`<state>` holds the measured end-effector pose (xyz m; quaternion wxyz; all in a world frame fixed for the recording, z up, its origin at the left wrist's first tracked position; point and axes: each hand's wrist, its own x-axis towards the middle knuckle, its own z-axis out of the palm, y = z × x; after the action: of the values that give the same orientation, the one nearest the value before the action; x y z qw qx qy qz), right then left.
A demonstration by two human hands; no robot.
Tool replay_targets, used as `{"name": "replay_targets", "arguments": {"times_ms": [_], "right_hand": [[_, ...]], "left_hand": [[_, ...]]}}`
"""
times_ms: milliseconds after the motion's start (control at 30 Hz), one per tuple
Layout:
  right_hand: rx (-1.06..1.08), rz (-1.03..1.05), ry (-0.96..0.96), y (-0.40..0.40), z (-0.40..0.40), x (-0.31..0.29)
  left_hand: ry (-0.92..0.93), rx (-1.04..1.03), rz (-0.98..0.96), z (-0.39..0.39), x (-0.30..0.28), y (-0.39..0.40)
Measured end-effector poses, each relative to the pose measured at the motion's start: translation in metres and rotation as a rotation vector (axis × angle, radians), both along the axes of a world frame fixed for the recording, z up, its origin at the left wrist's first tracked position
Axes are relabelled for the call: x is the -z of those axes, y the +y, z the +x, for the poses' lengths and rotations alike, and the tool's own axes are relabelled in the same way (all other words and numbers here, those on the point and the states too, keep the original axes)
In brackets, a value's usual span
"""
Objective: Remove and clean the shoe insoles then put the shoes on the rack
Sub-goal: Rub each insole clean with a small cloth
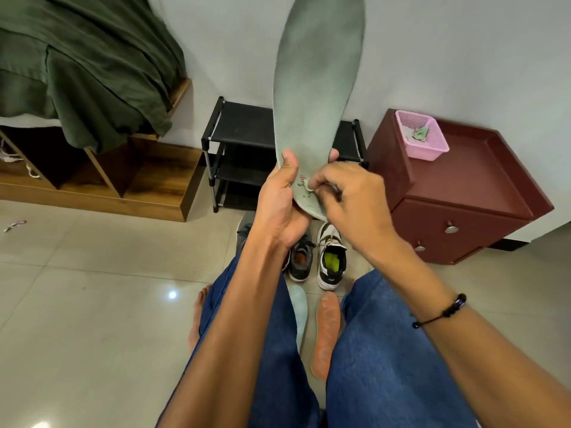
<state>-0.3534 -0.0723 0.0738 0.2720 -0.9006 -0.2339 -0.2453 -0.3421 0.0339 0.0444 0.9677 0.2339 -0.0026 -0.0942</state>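
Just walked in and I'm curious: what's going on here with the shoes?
A person is cleaning shoe insoles. The left hand holds a grey-green insole upright by its heel, while the right hand pinches something small and pale against it, seemingly a sticker or bit of dirt. Two more insoles, a pale one and an orange one, lie on the floor between the legs. The shoes stand before the black rack, not yet on it.
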Motion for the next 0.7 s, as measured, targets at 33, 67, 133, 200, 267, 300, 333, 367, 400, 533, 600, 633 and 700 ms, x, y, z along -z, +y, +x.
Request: {"name": "replay_targets", "arguments": {"times_ms": [33, 67, 133, 200, 267, 300, 333, 367, 400, 533, 600, 633, 700], "right_hand": [[0.013, 0.039, 0.037, 0.004, -0.004, 0.005], [0.025, 0.098, 0.089, 0.006, -0.008, 0.007], [0.03, 0.234, 0.229, 0.008, -0.016, 0.005], [-0.021, 0.34, 0.403, 0.011, -0.026, -0.001], [-0.112, 0.421, 0.539, 0.016, -0.038, -0.002], [-0.137, 0.465, 0.575, 0.017, -0.04, -0.002], [-0.138, 0.519, 0.593, 0.017, -0.04, -0.003], [-0.121, 0.572, 0.587, 0.013, -0.037, -0.005], [-0.092, 0.62, 0.561, 0.008, -0.031, -0.008], [0.045, 0.432, 0.329, -0.013, -0.007, -0.023], [0.066, 0.244, 0.284, -0.009, -0.006, -0.018], [0.066, 0.205, 0.292, -0.004, -0.009, -0.012], [0.084, 0.23, 0.309, 0.007, -0.019, -0.001]], "left_hand": [[0.009, -0.009, -0.003, 0.0, 0.002, 0.002], [0.019, -0.014, -0.003, -0.001, 0.004, 0.003], [0.033, -0.021, 0.006, -0.001, 0.006, 0.006], [0.029, -0.029, 0.034, 0.0, 0.007, 0.007], [0.014, -0.05, 0.063, 0.001, 0.009, 0.005], [0.012, -0.059, 0.072, 0.002, 0.011, 0.003], [0.011, -0.058, 0.072, 0.003, 0.011, 0.002], [0.012, -0.062, 0.071, 0.003, 0.011, 0.001], [0.005, -0.072, 0.06, 0.003, 0.01, 0.0], [-0.107, -0.136, 0.046, 0.004, 0.009, 0.001], [-0.152, -0.142, 0.014, 0.004, 0.007, -0.001], [-0.166, -0.146, -0.002, 0.004, 0.006, -0.003], [-0.172, -0.162, -0.046, 0.004, 0.007, -0.003]]}}
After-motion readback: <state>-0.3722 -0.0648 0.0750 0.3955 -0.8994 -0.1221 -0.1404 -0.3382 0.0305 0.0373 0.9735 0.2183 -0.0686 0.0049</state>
